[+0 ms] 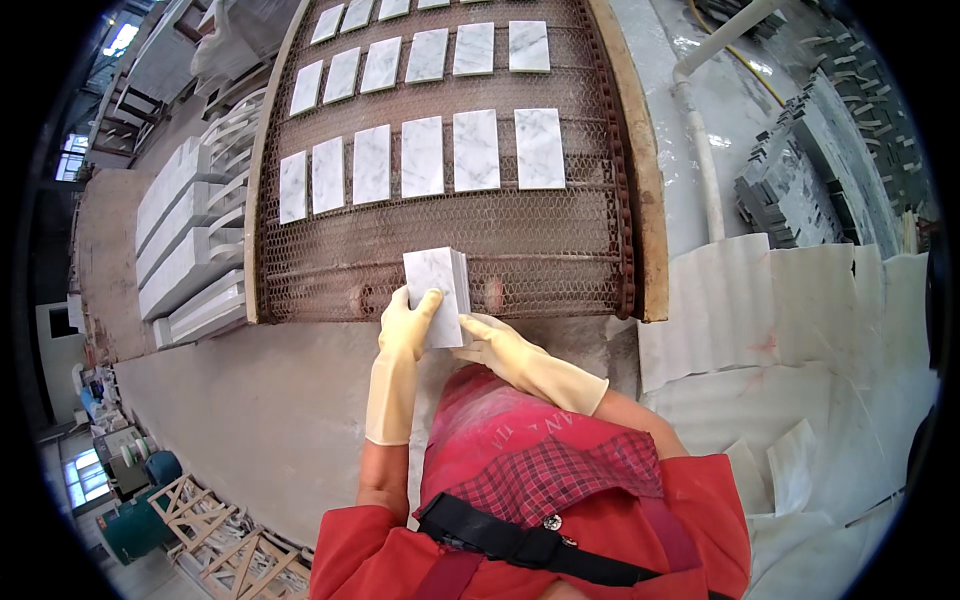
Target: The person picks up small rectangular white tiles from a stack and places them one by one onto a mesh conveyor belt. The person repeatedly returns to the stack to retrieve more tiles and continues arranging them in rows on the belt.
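Note:
I hold a small stack of white marble tiles (438,285) at the near edge of a rusty wire mesh conveyor belt (340,255). My left hand (408,322), in a cream rubber glove, grips the stack's left side with its thumb on the top tile. My right hand (492,345), gloved the same, supports the stack from below and to the right. Farther along the belt lie rows of single white marble tiles (422,156), set side by side across its width, with another row (428,54) beyond.
White marble slabs (190,245) are stacked on edge left of the conveyor. A white pipe (700,150) runs along its right side, with dark grey stone pieces (800,180) beyond. Crumpled white sheeting (800,330) covers the surface at right. Wooden pallets (215,540) lie lower left.

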{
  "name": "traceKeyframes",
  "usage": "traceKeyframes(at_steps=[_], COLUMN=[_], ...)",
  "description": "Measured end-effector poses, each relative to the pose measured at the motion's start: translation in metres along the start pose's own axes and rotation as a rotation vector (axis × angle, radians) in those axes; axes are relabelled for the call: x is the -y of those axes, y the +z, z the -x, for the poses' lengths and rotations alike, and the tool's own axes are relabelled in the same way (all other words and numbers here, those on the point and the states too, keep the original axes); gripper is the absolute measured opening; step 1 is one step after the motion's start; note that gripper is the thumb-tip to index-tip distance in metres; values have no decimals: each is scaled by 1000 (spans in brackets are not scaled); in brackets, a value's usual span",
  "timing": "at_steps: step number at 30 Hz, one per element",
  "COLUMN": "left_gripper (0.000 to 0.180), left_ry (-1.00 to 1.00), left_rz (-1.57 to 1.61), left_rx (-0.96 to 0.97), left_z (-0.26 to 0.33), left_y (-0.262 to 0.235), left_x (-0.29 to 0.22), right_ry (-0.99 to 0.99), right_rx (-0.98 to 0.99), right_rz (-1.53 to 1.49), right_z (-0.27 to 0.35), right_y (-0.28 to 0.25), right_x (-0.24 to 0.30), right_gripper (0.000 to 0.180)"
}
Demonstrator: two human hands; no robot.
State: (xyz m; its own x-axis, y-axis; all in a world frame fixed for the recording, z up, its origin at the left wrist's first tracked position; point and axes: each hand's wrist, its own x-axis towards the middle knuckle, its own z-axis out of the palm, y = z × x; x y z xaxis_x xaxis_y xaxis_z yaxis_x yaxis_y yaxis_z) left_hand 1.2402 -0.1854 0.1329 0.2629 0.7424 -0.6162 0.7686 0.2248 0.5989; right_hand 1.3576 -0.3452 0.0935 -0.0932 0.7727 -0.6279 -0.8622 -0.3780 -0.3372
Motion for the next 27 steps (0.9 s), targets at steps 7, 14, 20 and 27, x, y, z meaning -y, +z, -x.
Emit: traceKeyframes(at_steps=[7, 14, 20, 27], left_gripper=[94, 119, 117, 117], left_ry=[291, 491, 559, 522], left_rz=[8, -517, -533, -445], left_rx=[-261, -427, -406, -198], left_z=[8, 16, 2, 1], left_y=[24, 54, 46, 17], left_x=[-1, -14, -2, -9], right_ry=[-2, -120, -273, -321], right_rx=[26, -145, -278, -458], right_rz=[-16, 657, 589, 591], right_z=[-8, 19, 55, 60], right_y=[-8, -5, -1, 4], right_x=[-6, 17, 37, 34], right_gripper=[62, 55, 47, 49])
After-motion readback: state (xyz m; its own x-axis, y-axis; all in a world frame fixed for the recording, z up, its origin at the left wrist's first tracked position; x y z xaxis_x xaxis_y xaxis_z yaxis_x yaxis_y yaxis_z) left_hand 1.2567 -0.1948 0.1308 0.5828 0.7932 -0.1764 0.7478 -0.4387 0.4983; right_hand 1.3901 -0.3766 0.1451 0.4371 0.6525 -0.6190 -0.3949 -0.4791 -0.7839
